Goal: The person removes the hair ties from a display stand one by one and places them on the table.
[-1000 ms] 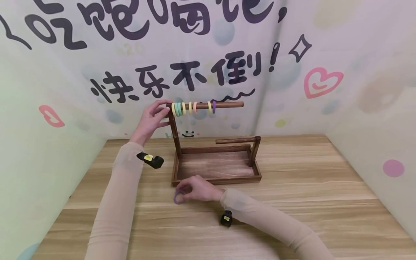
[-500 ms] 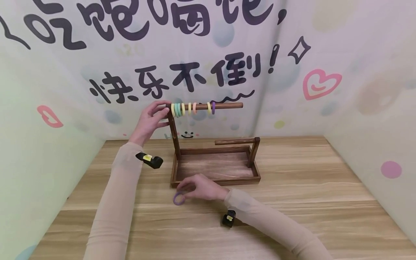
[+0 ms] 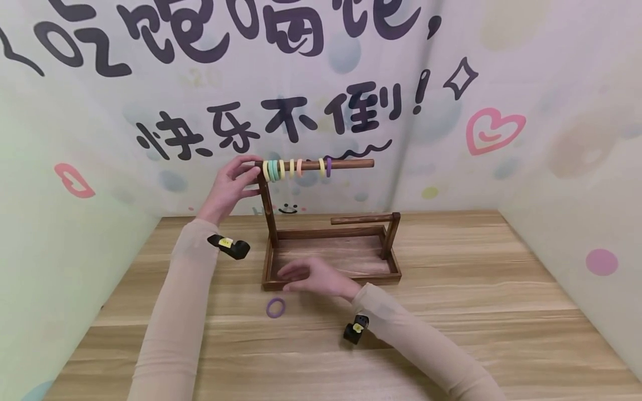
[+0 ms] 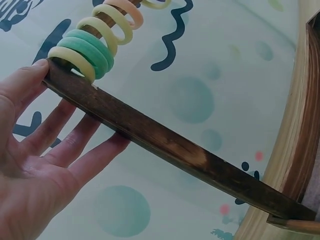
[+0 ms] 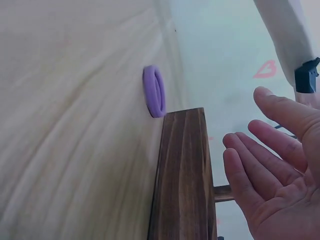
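Note:
My left hand [image 3: 230, 181] holds the top of the tall post [image 3: 270, 214] of a dark wooden rack. In the left wrist view, the thumb sits at the post's top corner and the other fingers touch its side. Several yellow, green, pink and purple hair ties [image 4: 102, 57] hang on the rack's upper bar [image 3: 353, 164]. A purple hair tie [image 3: 268, 309] lies on the table before the rack's tray [image 3: 331, 280]. Slightly behind it, over the tray's front edge, is my right hand [image 3: 323, 277], holding nothing, its fingers apart from the hair tie [image 5: 150, 92].
A shorter post [image 3: 392, 236] with a low bar [image 3: 358, 220] stands at the tray's right end. The wood-grain table [image 3: 451, 312] spreads around the rack. Printed curtains [image 3: 321, 72] close off the back and sides.
My right hand has let go of the purple hair tie, leaving it on the table, and has moved up and back toward the tray. My left hand stays on the post.

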Demonstrator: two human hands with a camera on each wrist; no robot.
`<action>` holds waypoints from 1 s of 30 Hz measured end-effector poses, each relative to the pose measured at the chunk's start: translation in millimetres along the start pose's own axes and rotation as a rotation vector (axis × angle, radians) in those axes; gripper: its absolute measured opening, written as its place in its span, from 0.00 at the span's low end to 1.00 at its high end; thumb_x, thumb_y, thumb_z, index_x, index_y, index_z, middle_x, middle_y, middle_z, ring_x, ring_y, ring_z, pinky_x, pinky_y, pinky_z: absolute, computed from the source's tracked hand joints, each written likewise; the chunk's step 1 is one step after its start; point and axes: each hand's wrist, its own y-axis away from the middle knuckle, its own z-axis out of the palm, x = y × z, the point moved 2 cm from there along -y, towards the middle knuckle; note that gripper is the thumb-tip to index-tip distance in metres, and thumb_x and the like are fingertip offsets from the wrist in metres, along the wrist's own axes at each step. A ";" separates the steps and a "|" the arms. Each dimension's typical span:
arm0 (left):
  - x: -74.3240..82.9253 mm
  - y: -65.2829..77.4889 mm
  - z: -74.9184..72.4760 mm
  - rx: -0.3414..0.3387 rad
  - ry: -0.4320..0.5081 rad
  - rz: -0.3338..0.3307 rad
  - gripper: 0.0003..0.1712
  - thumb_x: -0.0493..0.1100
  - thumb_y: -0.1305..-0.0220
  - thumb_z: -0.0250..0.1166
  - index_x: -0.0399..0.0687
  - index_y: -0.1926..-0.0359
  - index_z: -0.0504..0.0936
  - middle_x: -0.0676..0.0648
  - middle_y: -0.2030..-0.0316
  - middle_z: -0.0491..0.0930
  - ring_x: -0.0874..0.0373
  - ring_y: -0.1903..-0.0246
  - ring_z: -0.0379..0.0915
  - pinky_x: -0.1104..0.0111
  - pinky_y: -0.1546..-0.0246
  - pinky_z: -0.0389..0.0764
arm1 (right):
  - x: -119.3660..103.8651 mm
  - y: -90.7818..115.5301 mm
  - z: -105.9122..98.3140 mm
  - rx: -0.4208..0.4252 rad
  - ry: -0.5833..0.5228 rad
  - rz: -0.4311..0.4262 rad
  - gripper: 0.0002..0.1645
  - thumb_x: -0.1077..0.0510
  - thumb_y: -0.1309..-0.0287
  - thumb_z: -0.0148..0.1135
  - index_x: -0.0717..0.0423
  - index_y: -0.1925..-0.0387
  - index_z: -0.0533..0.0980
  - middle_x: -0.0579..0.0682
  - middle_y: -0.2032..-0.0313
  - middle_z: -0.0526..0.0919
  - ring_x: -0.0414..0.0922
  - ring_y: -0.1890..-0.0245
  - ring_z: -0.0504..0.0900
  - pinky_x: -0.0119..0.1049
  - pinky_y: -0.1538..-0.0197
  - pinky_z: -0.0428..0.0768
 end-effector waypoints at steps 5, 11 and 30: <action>0.3 -1.5 -2.3 -0.007 0.011 -0.016 0.14 0.43 0.30 0.59 0.53 0.45 0.76 0.41 0.49 0.73 0.49 0.54 0.76 0.55 0.52 0.80 | -1.6 -0.2 -8.7 0.030 -0.011 -0.027 0.22 0.67 0.44 0.67 0.73 0.49 0.75 0.67 0.50 0.79 0.57 0.49 0.79 0.31 0.48 0.78; 1.0 -3.5 -3.7 -0.032 0.011 -0.022 0.13 0.43 0.29 0.58 0.54 0.45 0.75 0.42 0.49 0.73 0.49 0.54 0.76 0.58 0.53 0.81 | -7.2 0.6 -22.8 0.078 -0.021 -0.052 0.21 0.66 0.43 0.67 0.70 0.48 0.76 0.64 0.50 0.80 0.59 0.50 0.80 0.33 0.50 0.80; 0.7 -3.5 -3.0 -0.062 0.013 -0.022 0.13 0.42 0.29 0.57 0.53 0.45 0.74 0.43 0.51 0.74 0.51 0.56 0.77 0.60 0.54 0.82 | -36.8 5.4 -65.5 0.239 -0.023 -0.009 0.22 0.64 0.43 0.68 0.64 0.46 0.77 0.56 0.50 0.82 0.47 0.53 0.82 0.37 0.49 0.80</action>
